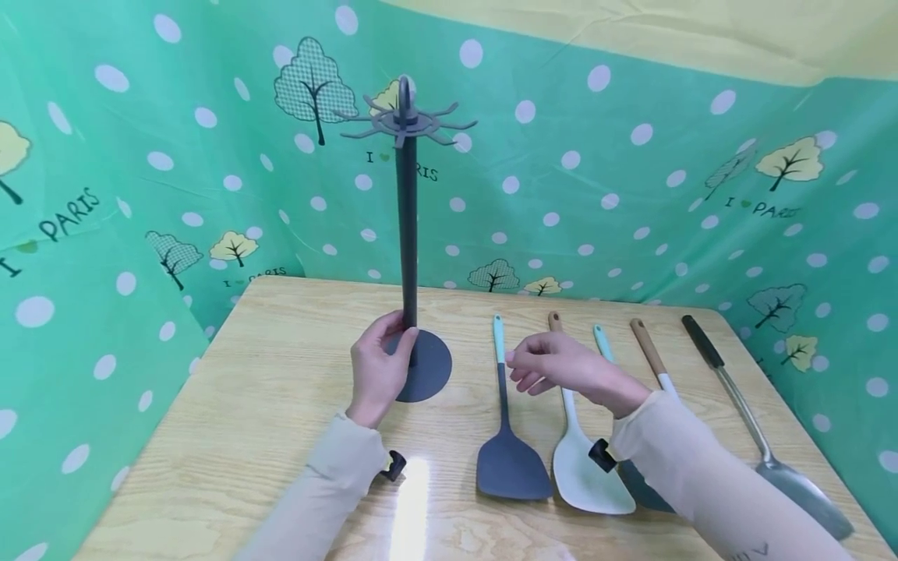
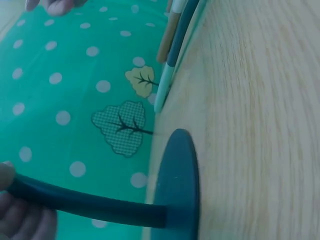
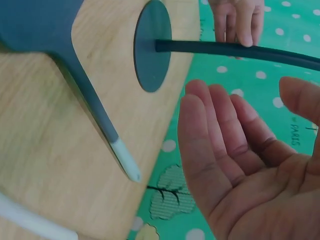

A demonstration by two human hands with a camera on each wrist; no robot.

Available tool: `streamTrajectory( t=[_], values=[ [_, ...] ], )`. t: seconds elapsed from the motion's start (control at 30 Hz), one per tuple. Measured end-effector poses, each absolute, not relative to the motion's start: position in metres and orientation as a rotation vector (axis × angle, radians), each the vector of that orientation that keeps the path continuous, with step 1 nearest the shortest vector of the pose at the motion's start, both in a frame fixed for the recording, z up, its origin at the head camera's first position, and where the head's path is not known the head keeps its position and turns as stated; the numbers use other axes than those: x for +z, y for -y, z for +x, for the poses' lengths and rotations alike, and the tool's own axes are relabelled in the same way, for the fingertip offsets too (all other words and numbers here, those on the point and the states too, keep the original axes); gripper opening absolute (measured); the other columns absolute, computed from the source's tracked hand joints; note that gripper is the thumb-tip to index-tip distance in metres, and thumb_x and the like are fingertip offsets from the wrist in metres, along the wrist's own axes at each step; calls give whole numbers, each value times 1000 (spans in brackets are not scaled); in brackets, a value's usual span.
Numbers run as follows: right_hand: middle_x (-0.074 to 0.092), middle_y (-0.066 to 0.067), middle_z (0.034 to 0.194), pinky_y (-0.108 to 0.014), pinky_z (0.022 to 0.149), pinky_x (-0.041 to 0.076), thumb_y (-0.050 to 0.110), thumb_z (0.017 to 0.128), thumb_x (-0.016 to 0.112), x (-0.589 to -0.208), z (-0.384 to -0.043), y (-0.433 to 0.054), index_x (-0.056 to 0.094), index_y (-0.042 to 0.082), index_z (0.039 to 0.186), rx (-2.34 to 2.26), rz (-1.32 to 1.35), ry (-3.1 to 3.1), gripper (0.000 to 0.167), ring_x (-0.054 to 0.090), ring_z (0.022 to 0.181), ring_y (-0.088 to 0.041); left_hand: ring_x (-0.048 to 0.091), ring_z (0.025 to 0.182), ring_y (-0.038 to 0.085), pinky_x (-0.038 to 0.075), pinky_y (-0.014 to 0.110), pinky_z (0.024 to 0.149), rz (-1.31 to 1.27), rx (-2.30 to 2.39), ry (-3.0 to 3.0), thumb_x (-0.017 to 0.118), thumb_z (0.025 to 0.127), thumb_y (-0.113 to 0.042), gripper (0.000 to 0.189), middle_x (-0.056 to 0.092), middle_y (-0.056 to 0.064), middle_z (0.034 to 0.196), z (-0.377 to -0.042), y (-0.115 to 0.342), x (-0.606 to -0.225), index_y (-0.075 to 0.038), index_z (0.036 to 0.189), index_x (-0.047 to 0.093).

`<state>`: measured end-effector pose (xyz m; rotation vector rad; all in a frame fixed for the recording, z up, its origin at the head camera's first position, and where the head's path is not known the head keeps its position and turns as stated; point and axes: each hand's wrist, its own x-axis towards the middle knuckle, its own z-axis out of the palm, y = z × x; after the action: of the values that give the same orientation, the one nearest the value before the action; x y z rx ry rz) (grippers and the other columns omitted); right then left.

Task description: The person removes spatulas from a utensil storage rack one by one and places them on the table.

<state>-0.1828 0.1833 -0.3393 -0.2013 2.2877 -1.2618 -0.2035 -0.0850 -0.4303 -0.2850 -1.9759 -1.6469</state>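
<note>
A dark grey utensil stand with a round base and a ring of hooks on top stands upright on the table. My left hand holds its pole low down, thumb and fingers around it; the left wrist view shows the pole at the fingers. My right hand hovers over the utensils, fingers loosely bent and nothing in the palm. Closest to it lies a dark spatula with a mint handle. Beside that is a white spatula with a brown handle, partly covered by the hand.
Further right lie another mint-handled dark utensil, a brown-and-white handle whose lower end the right arm hides, and a metal turner with a black grip. Green dotted cloth hangs behind the wooden table.
</note>
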Motion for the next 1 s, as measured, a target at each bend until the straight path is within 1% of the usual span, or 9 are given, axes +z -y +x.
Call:
streamTrajectory(
  t=[0.13, 0.23, 0.3, 0.47, 0.57, 0.63, 0.73, 0.87, 1.0],
  values=[
    [65, -11, 97, -38, 79, 56, 37, 95, 58, -335, -180, -186, 65, 4, 106, -1242, -253, -2345, 35, 65, 88, -25, 67, 96, 27, 54, 40, 85, -302, -1539, 2045, 69, 87, -8, 28, 66, 13, 110, -195, 92, -423, -2, 115, 66],
    [65, -8, 94, -38, 78, 55, 37, 95, 58, -333, -176, -187, 66, 7, 104, -1205, -323, -2447, 33, 64, 86, -23, 67, 94, 28, 53, 43, 84, -345, -1454, 2070, 70, 87, -9, 30, 66, 14, 112, -187, 98, -417, -2, 116, 66],
    [66, -3, 93, -36, 77, 54, 38, 95, 58, -333, -172, -186, 67, 12, 102, -1154, -393, -2571, 28, 63, 85, -19, 66, 95, 26, 53, 43, 83, -391, -1403, 2079, 71, 86, -10, 30, 67, 13, 110, -182, 101, -412, -2, 115, 66],
    [66, 8, 94, -34, 79, 52, 39, 95, 58, -333, -161, -182, 69, 19, 101, -1039, -527, -2847, 24, 61, 86, -10, 64, 101, 22, 52, 39, 87, -556, -1255, 2071, 73, 84, -10, 26, 68, 10, 108, -174, 105, -402, -2, 108, 69],
    [68, 5, 97, -37, 79, 53, 40, 94, 59, -334, -156, -180, 69, 16, 102, -942, -620, -2970, 27, 62, 91, -13, 63, 102, 25, 51, 38, 89, -642, -1149, 2056, 70, 85, -7, 22, 68, 11, 108, -170, 105, -396, -2, 106, 70],
    [69, 2, 97, -38, 76, 53, 41, 93, 61, -336, -153, -180, 70, 13, 101, -822, -702, -3084, 30, 63, 91, -16, 63, 102, 27, 51, 38, 88, -683, -1071, 2063, 66, 86, -8, 21, 68, 12, 108, -168, 105, -391, -2, 105, 70],
    [68, -3, 95, -38, 66, 53, 43, 90, 63, -341, -151, -180, 70, 8, 100, -594, -813, -3262, 37, 63, 83, -20, 63, 100, 27, 51, 39, 87, -715, -957, 2089, 64, 87, -12, 21, 68, 12, 108, -166, 104, -387, -2, 104, 70],
    [64, -6, 93, -39, 58, 51, 47, 86, 65, -345, -148, -184, 69, 7, 95, -342, -906, -3409, 42, 60, 76, -25, 63, 99, 27, 51, 40, 87, -753, -817, 2130, 65, 86, -19, 24, 68, 11, 107, -165, 104, -385, -3, 103, 71],
    [63, -11, 91, -43, 60, 51, 52, 84, 62, -345, -148, -186, 68, 4, 90, -90, -1018, -3510, 48, 58, 78, -30, 62, 100, 28, 50, 43, 88, -759, -724, 2181, 65, 86, -27, 30, 67, 11, 108, -163, 106, -385, -4, 104, 71]
  ],
)
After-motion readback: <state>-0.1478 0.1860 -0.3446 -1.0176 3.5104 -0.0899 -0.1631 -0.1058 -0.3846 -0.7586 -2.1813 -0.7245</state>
